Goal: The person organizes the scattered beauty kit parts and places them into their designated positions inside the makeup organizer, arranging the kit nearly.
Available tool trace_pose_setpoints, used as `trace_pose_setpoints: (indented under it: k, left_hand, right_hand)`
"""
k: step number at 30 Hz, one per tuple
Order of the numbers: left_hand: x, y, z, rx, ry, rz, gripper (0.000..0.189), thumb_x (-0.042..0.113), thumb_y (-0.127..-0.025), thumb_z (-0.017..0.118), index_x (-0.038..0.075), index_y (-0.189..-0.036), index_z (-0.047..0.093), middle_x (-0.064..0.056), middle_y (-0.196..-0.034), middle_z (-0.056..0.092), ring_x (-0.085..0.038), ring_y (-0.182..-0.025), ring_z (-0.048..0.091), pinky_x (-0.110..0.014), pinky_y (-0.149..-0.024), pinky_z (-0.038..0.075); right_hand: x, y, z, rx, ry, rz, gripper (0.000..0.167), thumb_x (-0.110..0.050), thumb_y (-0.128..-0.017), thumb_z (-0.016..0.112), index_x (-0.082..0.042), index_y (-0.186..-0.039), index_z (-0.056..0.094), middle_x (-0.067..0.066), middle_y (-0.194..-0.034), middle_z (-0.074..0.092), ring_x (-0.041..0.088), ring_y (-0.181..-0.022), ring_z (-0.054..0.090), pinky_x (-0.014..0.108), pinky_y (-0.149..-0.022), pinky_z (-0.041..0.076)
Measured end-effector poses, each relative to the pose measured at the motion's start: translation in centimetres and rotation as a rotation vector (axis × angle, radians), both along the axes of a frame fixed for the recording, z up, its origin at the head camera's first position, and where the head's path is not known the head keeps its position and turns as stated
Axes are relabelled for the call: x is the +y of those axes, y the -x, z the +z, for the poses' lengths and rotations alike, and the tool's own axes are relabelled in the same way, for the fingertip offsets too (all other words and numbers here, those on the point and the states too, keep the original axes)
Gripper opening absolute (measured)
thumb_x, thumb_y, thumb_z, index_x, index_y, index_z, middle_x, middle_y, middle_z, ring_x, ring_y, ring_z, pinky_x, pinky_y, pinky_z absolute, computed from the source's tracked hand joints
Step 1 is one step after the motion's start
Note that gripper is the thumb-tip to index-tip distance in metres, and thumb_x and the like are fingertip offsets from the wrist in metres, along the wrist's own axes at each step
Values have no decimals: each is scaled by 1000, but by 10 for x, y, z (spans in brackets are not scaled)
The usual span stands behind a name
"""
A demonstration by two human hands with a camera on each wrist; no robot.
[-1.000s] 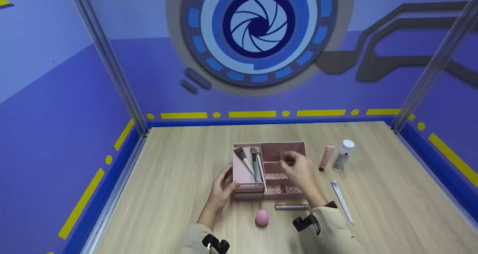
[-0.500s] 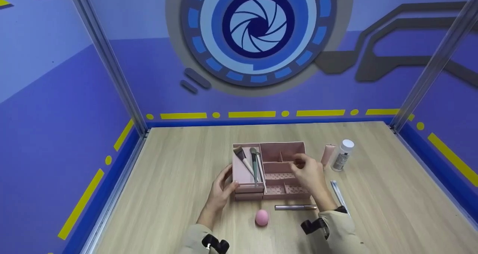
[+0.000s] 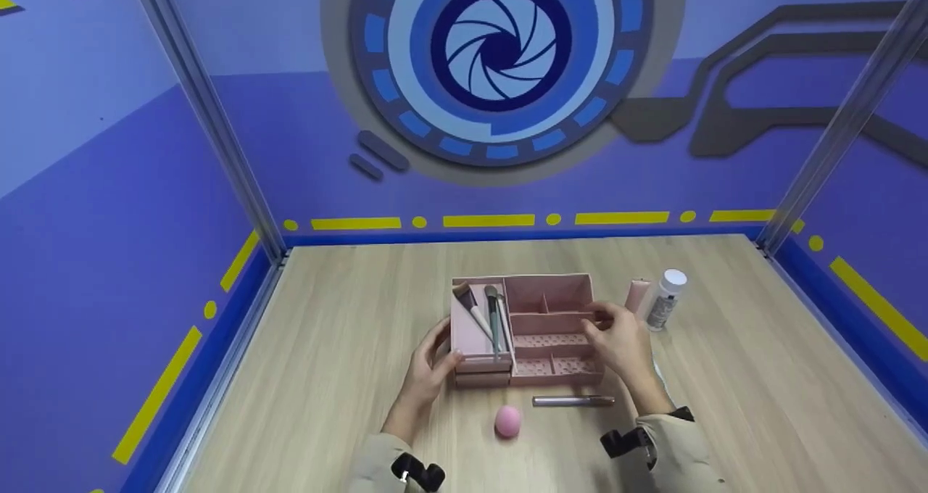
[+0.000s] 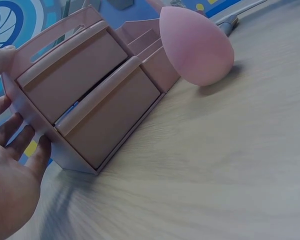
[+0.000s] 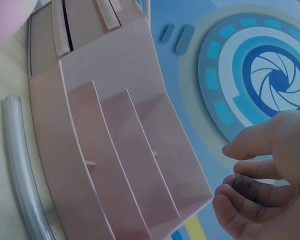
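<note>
A pink makeup organizer (image 3: 554, 325) stands on the wooden table. Two stacked drawers (image 4: 110, 115) show at its front in the left wrist view. Makeup brushes (image 3: 494, 319) lie on its left top tray; the dividers to the right part it into compartments. My left hand (image 3: 428, 370) holds the left front corner, thumb at the upper edge and fingers along the side panel. Beside the organizer's right edge hovers my right hand (image 3: 620, 341), fingers loosely bent, with nothing between thumb and fingers in the right wrist view (image 5: 265, 180).
In front of the organizer lie a pink makeup sponge (image 3: 508, 421) and a slim silvery tube (image 3: 573, 401). To the right, a pink squeeze tube (image 3: 637, 295) and a white-capped bottle (image 3: 665, 301) stand near the right hand. A pale thin stick is mostly hidden behind the right wrist.
My right hand has moved right, from over the back compartments to beyond the organizer's right edge. The left hand and the organizer have stayed in place.
</note>
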State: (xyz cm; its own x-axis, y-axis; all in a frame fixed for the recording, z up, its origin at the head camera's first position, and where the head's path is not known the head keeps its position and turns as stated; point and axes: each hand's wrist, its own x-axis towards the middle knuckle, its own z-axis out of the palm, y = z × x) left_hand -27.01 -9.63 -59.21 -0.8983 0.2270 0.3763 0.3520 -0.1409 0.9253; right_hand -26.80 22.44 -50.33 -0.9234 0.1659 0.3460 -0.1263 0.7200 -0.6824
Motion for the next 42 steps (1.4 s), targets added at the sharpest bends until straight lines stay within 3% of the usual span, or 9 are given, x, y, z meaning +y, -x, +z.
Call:
trace_pose_setpoints:
  k: [2,6,9,15,19,23,31,35,42]
  left_hand:
    - [0,0,0,9,7,5,61,2,-95,59,-8,-147,30,-28,-152,32,-44,-143,26,-39,-113,37]
    - [0,1,-1,14,24,14,61,4,-95,59,-6,-148,30,-27,-152,32,-43,-143,27,-46,-114,34]
    - [-1,0,0,11,26,11,60,5,-95,59,-5,-148,31,-27,-152,32,-43,-143,26,-41,-112,38]
    - [-1,0,0,13,18,10,60,3,-95,59,-6,-148,31,-28,-152,32,-43,-143,26,-53,-115,28]
    - [-2,-1,-1,-13,-7,-19,61,3,-96,57,-7,-148,28,-29,-153,28,-43,-144,22,-39,-112,38]
    - [-2,-1,0,-43,-17,-35,63,4,-96,57,-6,-149,25,-28,-154,26,-43,-145,19,-24,-107,41]
    - [-2,-1,1,-65,-33,-37,64,5,-96,58,-5,-150,25,-28,-155,25,-42,-146,19,-24,-108,40]
    - [-2,-1,1,-54,-20,-24,63,5,-96,58,-5,-150,26,-27,-155,26,-42,-146,20,-28,-111,37]
    - [-2,-1,2,-47,-5,-10,63,5,-95,59,-6,-149,28,-27,-154,29,-41,-145,22,-47,-114,33]
  right_hand:
    - [4,-1,-1,-14,-10,-9,26,-12,-80,74,-3,-105,72,12,-91,73,26,-82,70,39,-73,56]
    - [12,-3,-4,-17,-14,-27,27,-12,-80,74,-2,-104,71,14,-91,72,29,-83,70,41,-75,56]
    - [17,-4,-6,-5,-21,-35,26,-12,-80,74,0,-103,71,15,-91,72,31,-82,71,43,-75,57]
    - [28,-6,-9,-18,-27,-50,27,-11,-82,73,1,-106,70,17,-93,72,30,-84,70,46,-77,57]
    - [34,-7,-13,-19,-29,-66,25,-11,-82,72,-1,-104,71,15,-93,73,29,-83,70,43,-76,57]
    - [41,-9,-16,-20,-37,-73,24,-13,-82,73,-2,-103,71,15,-93,74,28,-83,71,37,-72,57]
    - [53,-10,-21,-23,-62,-91,26,-14,-83,73,-3,-106,72,15,-93,73,29,-83,71,40,-72,56]
    - [57,-12,-23,-28,-61,-97,26,-16,-83,72,-2,-106,71,17,-93,73,32,-83,70,41,-71,56]
    - [68,-16,-27,-46,-78,-107,30,-13,-83,72,1,-109,69,19,-95,72,34,-87,69,45,-74,55]
